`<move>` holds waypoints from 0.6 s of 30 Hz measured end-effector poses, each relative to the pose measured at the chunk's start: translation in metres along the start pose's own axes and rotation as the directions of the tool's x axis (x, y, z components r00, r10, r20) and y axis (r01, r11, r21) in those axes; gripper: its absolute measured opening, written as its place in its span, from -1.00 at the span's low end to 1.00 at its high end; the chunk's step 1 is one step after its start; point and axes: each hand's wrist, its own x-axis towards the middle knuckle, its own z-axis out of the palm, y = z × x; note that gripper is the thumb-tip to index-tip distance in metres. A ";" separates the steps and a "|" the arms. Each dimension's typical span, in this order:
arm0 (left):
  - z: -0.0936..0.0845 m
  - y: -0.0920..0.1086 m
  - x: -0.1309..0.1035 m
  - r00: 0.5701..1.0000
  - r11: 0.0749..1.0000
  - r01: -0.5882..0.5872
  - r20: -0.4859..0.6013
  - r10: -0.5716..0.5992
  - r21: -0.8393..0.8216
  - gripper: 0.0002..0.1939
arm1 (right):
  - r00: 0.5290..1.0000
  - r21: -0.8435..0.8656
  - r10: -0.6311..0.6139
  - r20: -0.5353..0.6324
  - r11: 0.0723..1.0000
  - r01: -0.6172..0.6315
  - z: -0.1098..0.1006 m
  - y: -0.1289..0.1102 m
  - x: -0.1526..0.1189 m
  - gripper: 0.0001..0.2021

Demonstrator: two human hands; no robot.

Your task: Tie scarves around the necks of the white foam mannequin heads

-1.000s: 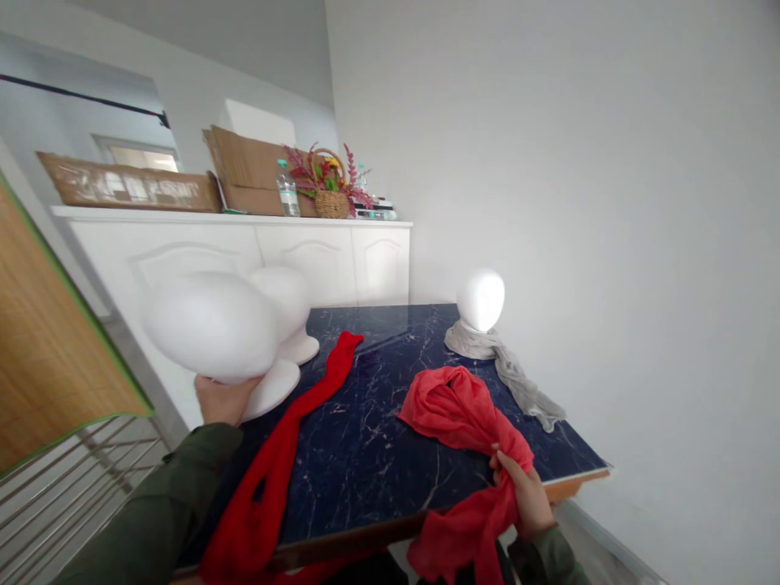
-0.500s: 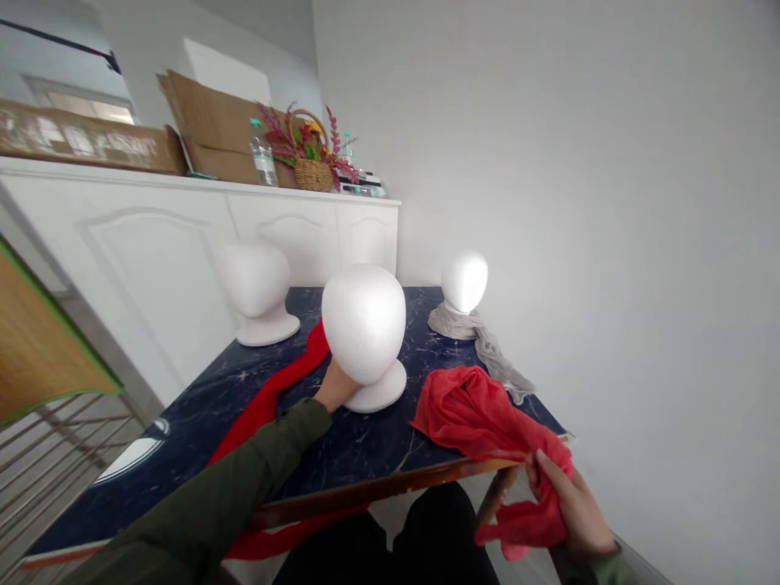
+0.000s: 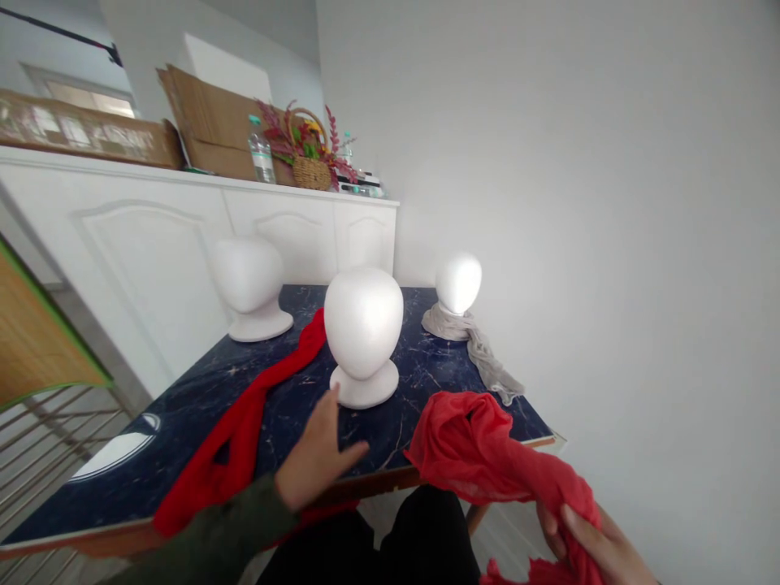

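Fingers of your left hand (image 3: 317, 459) hang spread just short of the foam head (image 3: 364, 333) standing beyond them, while your right hand (image 3: 600, 548) pinches the red scarf (image 3: 481, 443), ready for draping, likely needing both hands.

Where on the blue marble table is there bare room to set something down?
Bare patches on the table: the near left corner beside the long red scarf, and the strip between the left foam head and middle foam head. Crowded: the right edge, with the crumpled red scarf and gray scarf.
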 end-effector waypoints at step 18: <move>0.009 0.063 -0.019 0.755 0.789 0.049 0.540 0.371 -0.612 -0.78 | 1.000 0.125 0.000 0.004 0.992 -0.001 -0.008 -0.031 -0.026 -0.54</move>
